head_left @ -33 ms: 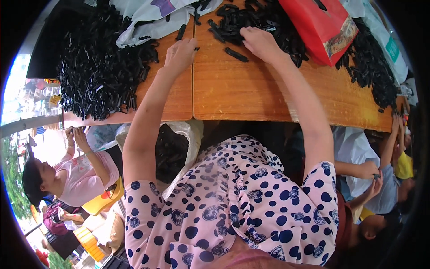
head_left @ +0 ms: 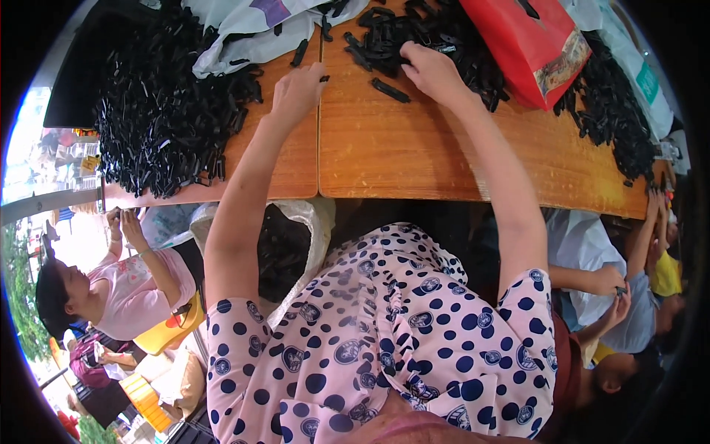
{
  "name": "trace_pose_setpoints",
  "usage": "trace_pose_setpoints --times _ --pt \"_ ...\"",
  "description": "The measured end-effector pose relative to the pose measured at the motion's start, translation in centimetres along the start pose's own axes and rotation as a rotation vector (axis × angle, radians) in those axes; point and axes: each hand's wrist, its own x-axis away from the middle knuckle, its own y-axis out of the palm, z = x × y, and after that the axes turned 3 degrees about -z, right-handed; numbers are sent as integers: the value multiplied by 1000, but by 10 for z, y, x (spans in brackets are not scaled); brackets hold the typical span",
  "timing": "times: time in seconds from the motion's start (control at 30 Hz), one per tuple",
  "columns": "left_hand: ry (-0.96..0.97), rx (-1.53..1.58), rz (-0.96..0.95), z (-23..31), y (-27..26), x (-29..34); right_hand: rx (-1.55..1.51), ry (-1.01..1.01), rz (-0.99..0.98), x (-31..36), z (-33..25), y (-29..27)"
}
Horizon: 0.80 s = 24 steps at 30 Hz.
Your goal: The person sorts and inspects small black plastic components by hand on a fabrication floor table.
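Both bare arms stretch far over a brown wooden table [head_left: 407, 152], nearly straight at the elbows, the hands set apart on either side of the table's seam [head_left: 319, 140]. The left hand [head_left: 297, 90], back upward and fingers curled in, is just left of the seam, pinching a small black piece [head_left: 324, 78] whose end shows at its right side. Just beyond the knuckles lies a slim black strip [head_left: 299, 53], near a white plastic bag [head_left: 255, 44].

The right hand [head_left: 434, 72] angles inward to the left, wrist to the right of the fingertips, at the near edge of a far pile of black pieces [head_left: 403, 33]. Its fingers bend downward; whether they grip a piece cannot be told, as the hand itself hides the tips. A loose black piece [head_left: 390, 90] lies on the wood between the hands, closer to the right one.

To the left spreads a large heap of black pieces [head_left: 163, 111]; to the right stands a red bag [head_left: 525, 52]. Nearer, below the table's edge, an open white sack [head_left: 318, 229] holds dark items beside the left forearm [head_left: 240, 200]. At far left, a co-worker [head_left: 140, 296] raises both hands.
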Motion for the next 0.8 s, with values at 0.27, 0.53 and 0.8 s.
trace_pose_setpoints --times 0.27,0.53,0.8 --pt "-470 1802 -12 38 -4 37 -1569 410 211 36 -70 1" --pt "-497 2412 4 65 1 64 -1565 413 284 52 -123 -8" --pt "-507 2845 -311 75 -3 86 -801 -111 194 61 -155 -47"
